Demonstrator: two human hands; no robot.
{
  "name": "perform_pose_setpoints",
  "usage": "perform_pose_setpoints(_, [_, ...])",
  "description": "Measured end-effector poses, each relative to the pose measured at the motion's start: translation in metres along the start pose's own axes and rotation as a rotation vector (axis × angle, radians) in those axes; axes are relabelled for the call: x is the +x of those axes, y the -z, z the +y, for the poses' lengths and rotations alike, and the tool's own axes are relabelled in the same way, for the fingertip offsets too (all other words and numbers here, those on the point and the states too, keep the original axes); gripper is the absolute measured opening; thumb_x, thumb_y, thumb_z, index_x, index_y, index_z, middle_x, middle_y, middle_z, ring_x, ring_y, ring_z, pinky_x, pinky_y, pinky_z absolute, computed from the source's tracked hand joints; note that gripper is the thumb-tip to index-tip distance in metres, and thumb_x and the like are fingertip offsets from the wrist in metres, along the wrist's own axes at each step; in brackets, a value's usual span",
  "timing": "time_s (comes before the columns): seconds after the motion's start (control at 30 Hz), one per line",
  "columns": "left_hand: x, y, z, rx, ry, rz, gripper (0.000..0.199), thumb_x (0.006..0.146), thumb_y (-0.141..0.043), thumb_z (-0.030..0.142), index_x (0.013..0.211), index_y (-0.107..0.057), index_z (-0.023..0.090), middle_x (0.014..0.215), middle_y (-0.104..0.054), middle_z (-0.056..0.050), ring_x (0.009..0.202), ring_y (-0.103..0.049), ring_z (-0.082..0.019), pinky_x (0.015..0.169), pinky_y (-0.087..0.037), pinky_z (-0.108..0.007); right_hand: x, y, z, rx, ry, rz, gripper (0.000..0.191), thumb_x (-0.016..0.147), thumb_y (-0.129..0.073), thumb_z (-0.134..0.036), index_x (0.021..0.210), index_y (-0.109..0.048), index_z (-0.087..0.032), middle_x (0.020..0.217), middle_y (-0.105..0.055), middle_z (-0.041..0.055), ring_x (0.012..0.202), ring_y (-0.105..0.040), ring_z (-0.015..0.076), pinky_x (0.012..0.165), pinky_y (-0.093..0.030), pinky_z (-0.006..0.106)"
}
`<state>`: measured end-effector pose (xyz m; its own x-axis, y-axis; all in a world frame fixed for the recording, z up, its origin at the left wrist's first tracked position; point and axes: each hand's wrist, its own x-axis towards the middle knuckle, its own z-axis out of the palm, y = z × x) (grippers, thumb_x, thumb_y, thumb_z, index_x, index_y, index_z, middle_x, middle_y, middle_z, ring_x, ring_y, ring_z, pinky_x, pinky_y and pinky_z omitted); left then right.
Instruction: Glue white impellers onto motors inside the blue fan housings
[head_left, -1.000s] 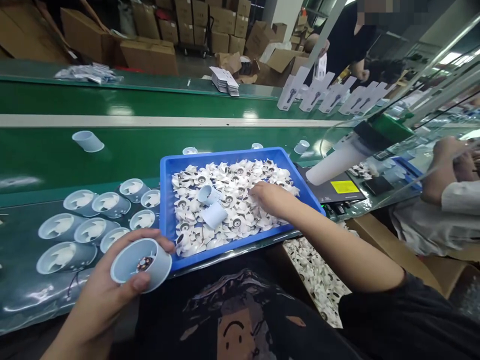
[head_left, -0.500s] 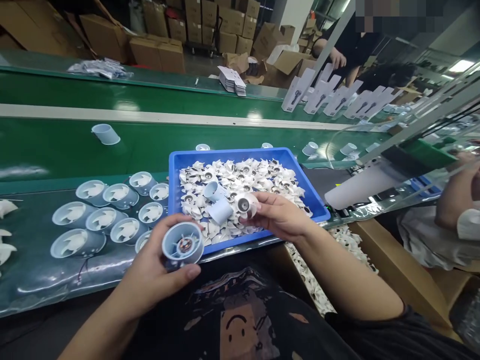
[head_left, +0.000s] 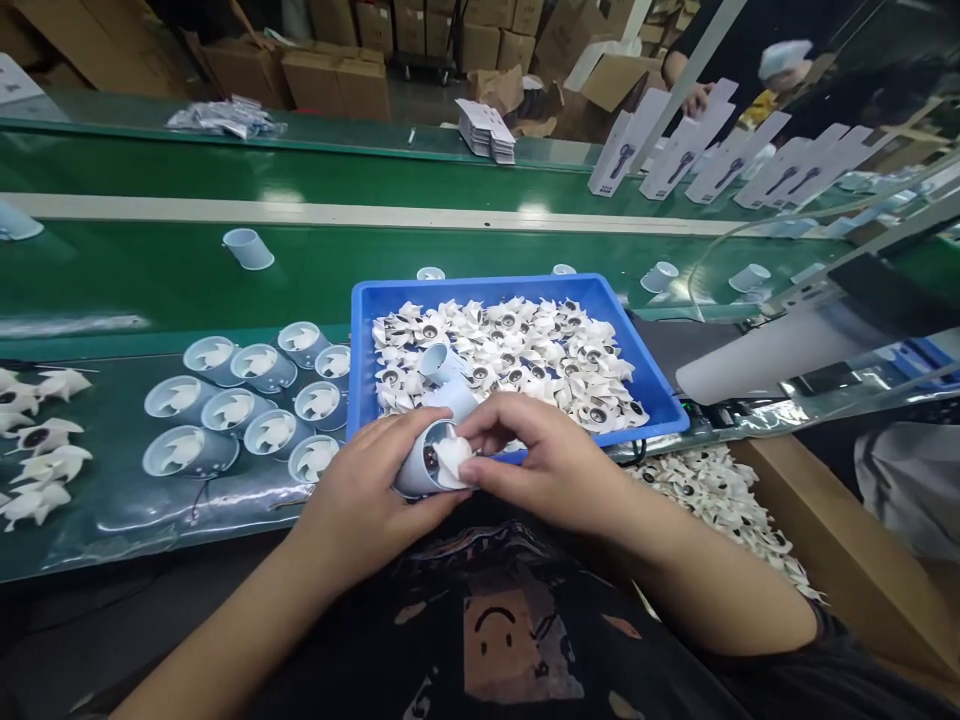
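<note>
My left hand [head_left: 375, 485] is wrapped round a light blue cylindrical housing [head_left: 414, 474] whose open end faces up and toward my right hand. Between the thumb and fingers of my right hand [head_left: 525, 450] is a white fan blade [head_left: 452, 458], tilted at the mouth of that housing and partly inside it. Just behind my hands lies a blue tray [head_left: 652, 385] full of white fan blades [head_left: 510, 350]. Two more blue housings [head_left: 441, 364] rest on those blades, one partly hidden by my fingers.
Left of the tray stand several blue housings [head_left: 187, 452] with blades inside. Loose blades [head_left: 45, 465] lie at the far left. Behind, a green belt [head_left: 315, 265] carries more housings. A white tube [head_left: 757, 355] juts in at right, above a cardboard box [head_left: 832, 530] of blades.
My right hand has brought the fan blade left to the housing's mouth. My left hand and the housing have moved right, and the hands now meet. The camera view has shifted slightly.
</note>
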<state>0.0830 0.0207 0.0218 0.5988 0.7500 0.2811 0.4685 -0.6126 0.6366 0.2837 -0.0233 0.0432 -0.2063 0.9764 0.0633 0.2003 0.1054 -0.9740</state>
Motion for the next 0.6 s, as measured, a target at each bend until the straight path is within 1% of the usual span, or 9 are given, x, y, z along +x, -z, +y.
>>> perform_pose_setpoints(0.07, [-0.001, -0.003, 0.001, 0.069, -0.089, 0.047, 0.037, 0.085, -0.065, 0.040, 0.117, -0.064, 0.022, 0.113, -0.075, -0.008, 0.102, -0.071, -0.028, 0.093, -0.056, -0.040, 0.000, -0.002, -0.007, -0.403, 0.196, 0.040, 0.015, 0.082, -0.074, -0.017, 0.096, -0.069, -0.017, 0.094, -0.061, 0.0044, 0.088, -0.058, 0.0159, 0.081, -0.048, 0.031])
perform_pose_setpoints(0.1, [-0.003, -0.004, 0.001, 0.104, -0.133, 0.083, 0.036, 0.086, -0.064, 0.037, 0.118, -0.063, 0.021, 0.115, -0.075, -0.008, 0.105, -0.071, -0.028, 0.096, -0.055, -0.040, 0.001, -0.003, -0.009, -0.512, 0.265, 0.050, 0.014, 0.082, -0.075, -0.017, 0.095, -0.070, -0.016, 0.095, -0.060, 0.0054, 0.090, -0.058, 0.0172, 0.082, -0.048, 0.032])
perform_pose_setpoints(0.13, [-0.005, -0.005, 0.002, 0.135, -0.169, 0.125, 0.035, 0.087, -0.064, 0.034, 0.119, -0.062, 0.020, 0.117, -0.074, -0.009, 0.108, -0.070, -0.028, 0.098, -0.054, -0.040, 0.003, -0.004, -0.010, -0.566, 0.317, 0.056, 0.015, 0.081, -0.077, -0.018, 0.095, -0.072, -0.016, 0.095, -0.059, 0.0059, 0.089, -0.057, 0.0176, 0.080, -0.048, 0.032])
perform_pose_setpoints(0.2, [-0.008, -0.007, 0.003, 0.177, -0.189, 0.188, 0.035, 0.089, -0.063, 0.031, 0.122, -0.059, 0.020, 0.119, -0.073, -0.010, 0.112, -0.069, -0.027, 0.102, -0.053, -0.039, 0.007, -0.005, -0.009, -0.589, 0.384, 0.073, 0.017, 0.080, -0.080, -0.019, 0.095, -0.074, -0.015, 0.092, -0.057, 0.0051, 0.085, -0.056, 0.0166, 0.076, -0.048, 0.030])
perform_pose_setpoints(0.3, [-0.009, -0.007, 0.004, 0.204, -0.171, 0.219, 0.036, 0.090, -0.063, 0.030, 0.124, -0.057, 0.019, 0.119, -0.073, -0.010, 0.112, -0.069, -0.026, 0.101, -0.053, -0.038, 0.010, -0.004, -0.006, -0.553, 0.411, 0.085, 0.018, 0.078, -0.082, -0.019, 0.094, -0.075, -0.015, 0.087, -0.056, 0.0029, 0.081, -0.055, 0.0149, 0.074, -0.047, 0.029])
perform_pose_setpoints(0.37, [-0.008, -0.006, 0.002, 0.199, -0.184, 0.188, 0.035, 0.089, -0.064, 0.031, 0.122, -0.058, 0.019, 0.118, -0.074, -0.009, 0.111, -0.070, -0.027, 0.101, -0.053, -0.038, 0.009, -0.002, -0.004, -0.522, 0.388, 0.065, 0.018, 0.077, -0.083, -0.017, 0.094, -0.075, -0.016, 0.087, -0.056, 0.0023, 0.081, -0.056, 0.0141, 0.074, -0.047, 0.027])
perform_pose_setpoints(0.5, [-0.006, -0.005, 0.002, 0.140, -0.218, 0.076, 0.036, 0.088, -0.066, 0.036, 0.119, -0.060, 0.020, 0.114, -0.076, -0.007, 0.104, -0.072, -0.025, 0.097, -0.056, -0.035, 0.008, -0.001, -0.004, -0.508, 0.344, 0.016, 0.018, 0.075, -0.084, -0.016, 0.092, -0.076, -0.017, 0.090, -0.055, 0.0021, 0.082, -0.055, 0.0132, 0.072, -0.045, 0.026])
perform_pose_setpoints(0.6, [-0.007, -0.003, 0.007, 0.141, -0.177, 0.111, 0.035, 0.089, -0.064, 0.037, 0.121, -0.060, 0.022, 0.116, -0.075, -0.006, 0.106, -0.072, -0.025, 0.098, -0.055, -0.036, 0.013, -0.005, -0.003, -0.484, 0.338, 0.007, 0.014, 0.074, -0.085, -0.020, 0.086, -0.077, -0.018, 0.085, -0.051, 0.0006, 0.078, -0.052, 0.0123, 0.070, -0.044, 0.025])
